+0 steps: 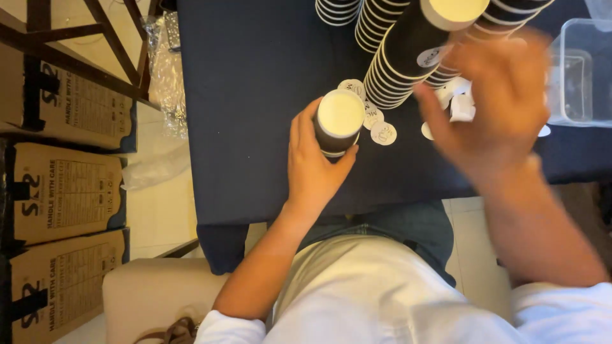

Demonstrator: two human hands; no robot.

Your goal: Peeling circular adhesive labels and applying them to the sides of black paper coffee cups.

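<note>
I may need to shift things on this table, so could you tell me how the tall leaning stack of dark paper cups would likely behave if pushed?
The cup stack already leans, so it would probably tip. Nested paper cups look light, so a nudge may slide it on the dark cloth. Neighbouring stacks might catch it.

Two bare hands over the dark table, one gripping, one spread and blurred.

The left hand stands on the near side of the table, fingers and thumb curled around a cup, forearm running back to a white sleeve. The right hand hovers above the table's right part, palm open and empty, fingers splayed, smeared by motion; its forearm slants down to the right, bare to the sleeve.
</note>
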